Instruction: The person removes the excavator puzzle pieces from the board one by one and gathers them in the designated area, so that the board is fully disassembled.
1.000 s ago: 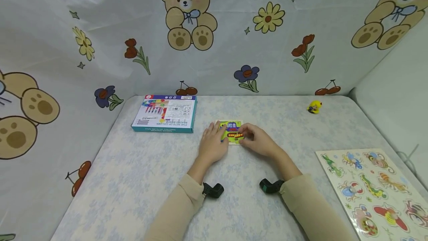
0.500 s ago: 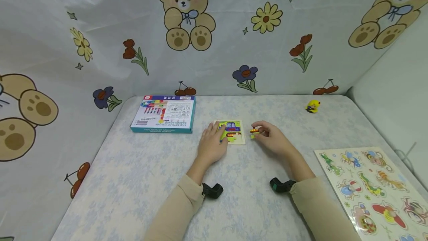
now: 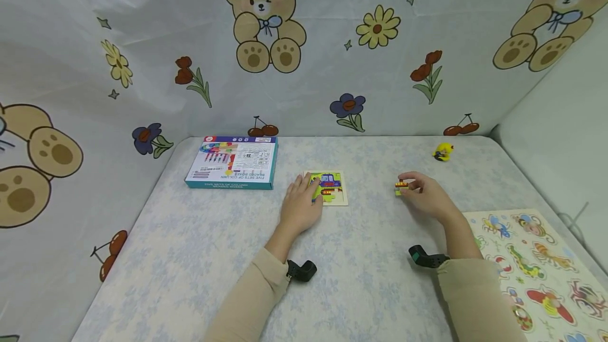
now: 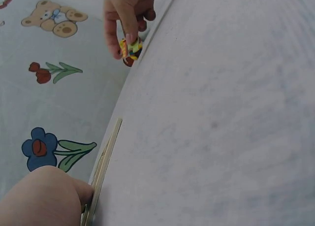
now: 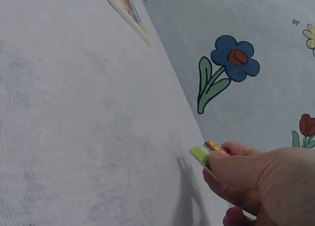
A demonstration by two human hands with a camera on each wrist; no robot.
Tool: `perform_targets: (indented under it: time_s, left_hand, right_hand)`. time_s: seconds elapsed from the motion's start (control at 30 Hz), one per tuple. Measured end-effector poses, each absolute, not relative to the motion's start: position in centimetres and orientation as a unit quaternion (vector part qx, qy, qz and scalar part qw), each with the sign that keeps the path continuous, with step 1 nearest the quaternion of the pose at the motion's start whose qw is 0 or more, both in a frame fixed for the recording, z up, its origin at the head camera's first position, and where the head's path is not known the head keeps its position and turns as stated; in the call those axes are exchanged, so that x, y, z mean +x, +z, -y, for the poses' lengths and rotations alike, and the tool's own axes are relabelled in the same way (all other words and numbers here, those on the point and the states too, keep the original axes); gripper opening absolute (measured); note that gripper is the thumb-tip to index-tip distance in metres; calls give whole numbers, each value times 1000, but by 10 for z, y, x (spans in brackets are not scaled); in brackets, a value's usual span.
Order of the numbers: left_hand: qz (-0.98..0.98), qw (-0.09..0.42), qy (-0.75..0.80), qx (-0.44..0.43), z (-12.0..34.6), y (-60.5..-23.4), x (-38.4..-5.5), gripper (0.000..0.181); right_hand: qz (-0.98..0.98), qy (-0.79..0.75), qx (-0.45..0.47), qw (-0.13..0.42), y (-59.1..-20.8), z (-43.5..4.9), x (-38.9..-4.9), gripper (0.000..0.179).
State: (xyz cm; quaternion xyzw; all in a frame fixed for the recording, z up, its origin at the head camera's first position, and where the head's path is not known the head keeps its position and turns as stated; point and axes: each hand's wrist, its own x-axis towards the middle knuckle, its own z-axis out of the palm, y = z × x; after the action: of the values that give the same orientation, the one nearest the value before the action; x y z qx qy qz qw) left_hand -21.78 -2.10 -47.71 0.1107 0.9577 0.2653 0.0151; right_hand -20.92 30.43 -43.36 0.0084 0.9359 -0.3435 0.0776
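Observation:
A small jigsaw puzzle (image 3: 338,198) with a pale frame and a vehicle picture lies on the table. My left hand (image 3: 301,206) rests on its left part with the fingers stretched out, covering that side. Well to the right, my right hand (image 3: 429,197) pinches a puzzle piece (image 3: 401,188) between thumb and fingers, raised over the tabletop. In the right wrist view the puzzle piece (image 5: 201,156) shows green and red-yellow parts. The left wrist view shows the right hand (image 4: 129,12) at the top, holding the piece, and the puzzle frame (image 4: 106,162) edge-on.
A flat blue and white box (image 3: 233,165) lies at the back left. A small yellow duck toy (image 3: 443,152) stands at the back right. On the right, a large board with insect pictures (image 3: 532,241) lies partly under the right forearm. A bear-patterned cloth (image 3: 304,99) hangs behind.
My right hand has lifted the piece away from the puzzle and carried it to the right, leaving a gap in the picture. The left hand has stayed in place.

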Motion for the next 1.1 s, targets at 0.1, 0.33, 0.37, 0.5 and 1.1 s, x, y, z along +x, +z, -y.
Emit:
perform_targets:
  time_s: [0.1, 0.33, 0.37, 0.5, 1.1]
  left_hand:
    - [-958, 18, 265, 109, 22, -478, -218, 56]
    - [-957, 13, 265, 115, 23, -479, -217, 56]
    - [-957, 10, 265, 116, 23, -479, -217, 56]
    - [-958, 10, 261, 117, 24, -479, -218, 56]
    - [-959, 10, 260, 116, 23, -481, -220, 57]
  right_hand:
    - [-938, -335, 22, 86, -433, -307, -209, 44]
    - [-946, -308, 33, 90, -437, -308, -212, 41]
    - [-949, -302, 33, 87, -437, -309, -212, 41]
    - [-959, -274, 9, 69, -439, -309, -214, 39]
    - [-961, -273, -39, 19, -442, -284, -218, 42]
